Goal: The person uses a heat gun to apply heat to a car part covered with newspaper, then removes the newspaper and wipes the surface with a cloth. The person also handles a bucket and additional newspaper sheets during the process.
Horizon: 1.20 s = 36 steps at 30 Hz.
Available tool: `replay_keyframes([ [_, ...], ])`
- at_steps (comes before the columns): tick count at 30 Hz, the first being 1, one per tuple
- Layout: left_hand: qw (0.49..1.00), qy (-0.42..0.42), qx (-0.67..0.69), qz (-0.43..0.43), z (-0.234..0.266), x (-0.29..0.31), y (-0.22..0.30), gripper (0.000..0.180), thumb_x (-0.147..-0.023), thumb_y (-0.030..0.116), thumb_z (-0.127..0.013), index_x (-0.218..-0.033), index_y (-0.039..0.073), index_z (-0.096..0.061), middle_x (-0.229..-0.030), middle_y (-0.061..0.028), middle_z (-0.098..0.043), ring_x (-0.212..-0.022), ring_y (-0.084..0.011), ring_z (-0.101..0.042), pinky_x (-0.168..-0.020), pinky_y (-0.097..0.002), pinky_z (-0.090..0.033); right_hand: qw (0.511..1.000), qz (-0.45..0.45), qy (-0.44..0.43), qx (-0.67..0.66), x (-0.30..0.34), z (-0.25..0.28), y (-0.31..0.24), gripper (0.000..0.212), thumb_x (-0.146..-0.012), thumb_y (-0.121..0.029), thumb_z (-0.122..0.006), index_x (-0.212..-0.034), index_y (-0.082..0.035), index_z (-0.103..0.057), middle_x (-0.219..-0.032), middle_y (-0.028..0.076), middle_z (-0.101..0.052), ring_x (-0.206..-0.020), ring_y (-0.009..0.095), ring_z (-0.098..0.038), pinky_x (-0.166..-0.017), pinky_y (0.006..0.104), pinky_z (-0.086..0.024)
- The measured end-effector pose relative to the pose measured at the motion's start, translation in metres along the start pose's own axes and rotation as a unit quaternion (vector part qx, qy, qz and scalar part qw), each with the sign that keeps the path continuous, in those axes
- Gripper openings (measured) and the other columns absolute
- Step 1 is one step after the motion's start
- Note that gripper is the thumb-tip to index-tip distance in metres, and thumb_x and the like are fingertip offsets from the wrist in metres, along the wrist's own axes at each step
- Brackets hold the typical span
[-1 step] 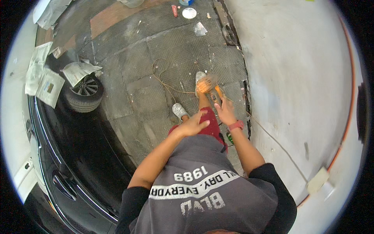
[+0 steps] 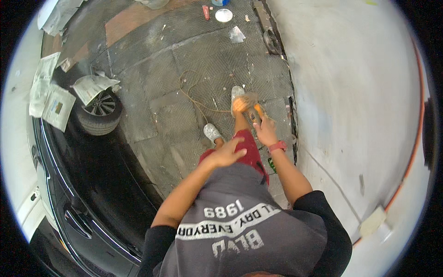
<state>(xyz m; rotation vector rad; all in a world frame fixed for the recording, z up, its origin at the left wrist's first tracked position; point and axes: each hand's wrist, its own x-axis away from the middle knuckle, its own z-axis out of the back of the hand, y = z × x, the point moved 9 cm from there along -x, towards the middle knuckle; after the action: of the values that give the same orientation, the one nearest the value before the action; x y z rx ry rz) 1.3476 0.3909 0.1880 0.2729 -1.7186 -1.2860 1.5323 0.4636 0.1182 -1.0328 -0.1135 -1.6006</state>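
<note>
My right hand [image 2: 265, 131], with a red band at its wrist, is closed round an orange-and-dark hand tool [image 2: 257, 114]. The tool's far end is smeared by motion in front of my clog-shod foot, so its exact kind is unclear. Over my red shorts hovers my left hand [image 2: 226, 153], its fingers apart and nothing in it. A thin tan cord [image 2: 194, 94] loops over the floor and runs toward the foot by the tool; where it ends is hidden.
To the left stands a black car [image 2: 92, 171], with a loose wheel [image 2: 101, 111] and paper sheets [image 2: 57, 108] by it. A pale panel [image 2: 350, 92] rises on the right. A white lid [image 2: 224, 15] and a red tube [image 2: 206, 12] lie on the patterned floor [image 2: 152, 64].
My left hand has shifted very slightly toward my body. My right hand keeps hold of the tool in almost the same place.
</note>
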Motion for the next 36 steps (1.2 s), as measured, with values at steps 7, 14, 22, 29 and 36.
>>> replay_keyframes([
  [7,0.956,-0.211,-0.170,0.116,-0.043,-0.077,-0.027,0.077,-0.104,0.067,-0.049,-0.165,0.022,-0.040,-0.174,-0.0191,-0.028,-0.160,-0.0413,-0.026,-0.127,-0.0608,-0.026,0.978,-0.093,-0.068,0.176,-0.228,-0.051,0.088,0.062,-0.100,-0.034,-0.066,-0.149,0.000,-0.049,-0.150,0.022,-0.057,-0.136,0.046,-0.051,-0.114,0.0648,-0.035],
  [14,0.903,-0.345,-0.168,0.193,-0.029,-0.168,-0.061,0.084,-0.102,0.079,-0.034,-0.171,0.034,-0.021,-0.180,-0.0136,0.002,-0.164,-0.0424,0.001,-0.129,-0.0682,-0.011,0.967,-0.028,-0.011,0.254,-0.448,-0.047,0.093,0.051,-0.101,-0.027,-0.062,-0.148,-0.011,-0.049,-0.153,0.021,-0.051,-0.139,0.043,-0.049,-0.112,0.0647,-0.039],
  [22,0.920,-0.316,-0.082,0.216,-0.013,-0.192,-0.086,0.079,-0.102,0.075,-0.043,-0.170,0.040,-0.022,-0.180,-0.0097,0.010,-0.163,-0.0432,0.012,-0.127,-0.0720,-0.004,0.945,0.044,0.002,0.324,-0.594,-0.056,0.074,0.046,-0.103,-0.018,-0.052,-0.149,-0.022,-0.050,-0.148,0.017,-0.058,-0.147,0.040,-0.045,-0.113,0.0665,-0.037],
  [29,0.947,-0.250,-0.077,0.186,-0.005,-0.189,-0.075,0.077,-0.103,0.075,-0.040,-0.169,0.036,-0.029,-0.180,-0.0106,0.004,-0.164,-0.0436,0.007,-0.127,-0.0715,-0.010,0.916,-0.005,-0.144,0.374,-0.517,-0.066,0.117,0.066,-0.099,-0.026,-0.062,-0.162,-0.020,-0.044,-0.147,0.019,-0.063,-0.136,0.040,-0.060,-0.117,0.0629,-0.040],
  [36,0.915,-0.206,-0.012,0.346,0.026,-0.086,-0.088,0.074,-0.105,0.073,-0.035,-0.168,0.033,-0.034,-0.177,-0.0129,-0.024,-0.162,-0.0431,-0.019,-0.130,-0.0630,-0.015,0.917,0.025,-0.326,0.231,-0.280,-0.072,0.080,0.065,-0.096,-0.038,-0.066,-0.149,-0.001,-0.056,-0.133,0.032,-0.067,-0.123,0.049,-0.065,-0.107,0.0555,-0.051],
])
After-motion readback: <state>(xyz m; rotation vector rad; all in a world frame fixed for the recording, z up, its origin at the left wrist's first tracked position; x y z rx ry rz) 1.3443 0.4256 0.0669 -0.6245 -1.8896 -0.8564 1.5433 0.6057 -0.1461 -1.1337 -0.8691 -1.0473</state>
